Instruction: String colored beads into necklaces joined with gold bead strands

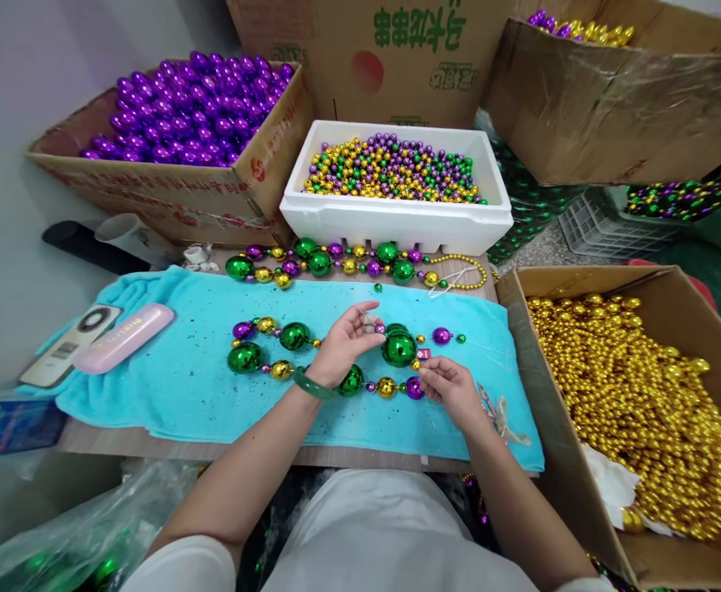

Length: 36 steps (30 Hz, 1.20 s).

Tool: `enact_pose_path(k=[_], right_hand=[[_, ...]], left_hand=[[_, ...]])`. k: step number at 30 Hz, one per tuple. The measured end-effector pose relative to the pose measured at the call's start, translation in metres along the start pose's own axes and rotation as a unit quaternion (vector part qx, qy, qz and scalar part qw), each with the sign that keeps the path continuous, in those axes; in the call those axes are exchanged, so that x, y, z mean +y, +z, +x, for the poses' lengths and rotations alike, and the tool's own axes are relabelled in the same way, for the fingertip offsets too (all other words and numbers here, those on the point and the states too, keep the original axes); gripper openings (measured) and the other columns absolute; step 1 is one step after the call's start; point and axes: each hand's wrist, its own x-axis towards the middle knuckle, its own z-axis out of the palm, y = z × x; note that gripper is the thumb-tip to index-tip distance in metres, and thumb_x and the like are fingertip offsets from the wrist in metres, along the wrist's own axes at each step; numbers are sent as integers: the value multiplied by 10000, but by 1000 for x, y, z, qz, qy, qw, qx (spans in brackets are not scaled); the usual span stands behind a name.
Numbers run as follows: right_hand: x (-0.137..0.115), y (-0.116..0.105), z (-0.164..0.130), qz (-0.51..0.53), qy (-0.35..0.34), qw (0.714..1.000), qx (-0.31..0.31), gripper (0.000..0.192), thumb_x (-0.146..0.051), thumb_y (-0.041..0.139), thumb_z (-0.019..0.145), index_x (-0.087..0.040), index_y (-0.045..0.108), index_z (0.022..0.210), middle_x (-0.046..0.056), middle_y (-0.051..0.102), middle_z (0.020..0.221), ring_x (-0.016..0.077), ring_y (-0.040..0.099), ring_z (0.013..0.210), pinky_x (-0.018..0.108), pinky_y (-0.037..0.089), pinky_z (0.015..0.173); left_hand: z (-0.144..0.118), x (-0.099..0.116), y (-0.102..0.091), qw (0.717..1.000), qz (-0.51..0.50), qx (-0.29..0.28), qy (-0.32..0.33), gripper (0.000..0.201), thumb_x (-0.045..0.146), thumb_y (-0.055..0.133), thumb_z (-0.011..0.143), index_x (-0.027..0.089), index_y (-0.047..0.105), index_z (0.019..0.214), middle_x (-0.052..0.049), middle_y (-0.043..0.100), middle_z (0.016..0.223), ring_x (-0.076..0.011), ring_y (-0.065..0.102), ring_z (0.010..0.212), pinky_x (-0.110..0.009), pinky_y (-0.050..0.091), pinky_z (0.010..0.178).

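Observation:
A strand of green, gold and purple beads (255, 355) lies looped on a turquoise towel (181, 370). My left hand (343, 345), with a green bangle on its wrist, pinches the strand at a small bead beside the large green bead (399, 347). My right hand (452, 388) grips the strand's lower run next to a purple bead (414, 388). A second finished strand (335, 261) lies along the towel's far edge.
A white foam box (397, 222) of small mixed beads stands behind. A carton of purple beads (187, 107) sits at the back left, a carton of gold beads (637, 411) at the right. A pink case (124, 338) and a remote (70, 345) lie at the left.

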Motion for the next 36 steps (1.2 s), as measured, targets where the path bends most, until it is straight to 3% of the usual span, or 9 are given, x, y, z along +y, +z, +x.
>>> enact_pose_path(k=[3, 5, 9, 15, 19, 22, 25, 29, 36], right_hand=[[4, -6, 3, 26, 8, 1000, -4, 385, -472, 785, 564, -170, 603, 717, -5, 583, 552, 89, 464, 459, 207, 330, 434], [8, -11, 5, 33, 10, 999, -3, 390, -466, 798, 567, -168, 610, 733, 2, 590, 570, 92, 476, 472, 203, 328, 433], [12, -15, 9, 22, 3, 1000, -1, 402, -476, 805, 562, -166, 613, 732, 3, 580, 548, 88, 453, 448, 202, 302, 412], [7, -9, 6, -3, -17, 1000, -2, 384, -499, 769, 587, -169, 613, 706, 0, 569, 531, 92, 450, 449, 210, 300, 410], [2, -7, 3, 5, -19, 1000, -3, 356, -473, 760, 589, -170, 607, 697, -11, 568, 521, 85, 440, 439, 209, 294, 412], [1, -7, 1, 16, -23, 1000, 1, 343, -467, 752, 598, -171, 613, 698, -13, 564, 513, 83, 430, 435, 209, 290, 411], [0, -6, -1, 13, -34, 999, 9, 333, -465, 750, 607, -173, 622, 702, -10, 565, 516, 85, 429, 439, 212, 299, 414], [-3, -5, -6, 4, -51, 999, 12, 312, -453, 749, 611, -174, 632, 689, -6, 564, 517, 91, 437, 455, 220, 326, 434], [-6, -9, -13, 4, -65, 998, 19, 272, -419, 744, 622, -175, 632, 666, -9, 552, 511, 91, 429, 464, 225, 331, 450]], left_hand=[[11, 7, -20, 991, 128, -37, 9, 475, 157, 785, 617, 214, 664, 1072, -57, 650, 988, -171, 594, 889, -281, 474, 785], [27, 18, -49, 961, 266, 38, 56, 328, 182, 771, 639, 209, 708, 959, -69, 637, 996, -191, 588, 876, -302, 466, 796], [67, 45, -122, 833, 498, 229, 80, 185, 111, 690, 682, 179, 700, 854, -101, 623, 983, -262, 550, 1017, -381, 368, 983], [97, 47, -173, 822, 516, 239, 27, 211, 43, 714, 545, 169, 625, 689, -101, 619, 825, -344, 525, 1076, -447, 323, 1002], [91, 39, -156, 843, 479, 246, 20, 307, 71, 749, 514, 177, 584, 750, -69, 616, 775, -303, 566, 977, -410, 398, 902], [69, 39, -122, 935, 277, 222, 17, 360, 191, 787, 551, 176, 570, 838, -27, 609, 770, -193, 584, 795, -324, 463, 748], [40, 40, -82, 994, 34, 96, -27, 373, 273, 758, 645, 165, 617, 973, -37, 638, 855, -128, 589, 729, -264, 489, 693], [14, 37, -51, 992, -112, 17, -59, 408, 238, 717, 708, 186, 622, 1101, -48, 653, 931, -122, 616, 781, -237, 519, 701], [9, 29, -43, 991, -126, 15, -30, 340, 170, 745, 652, 196, 625, 969, -33, 646, 930, -173, 649, 832, -255, 539, 675]])
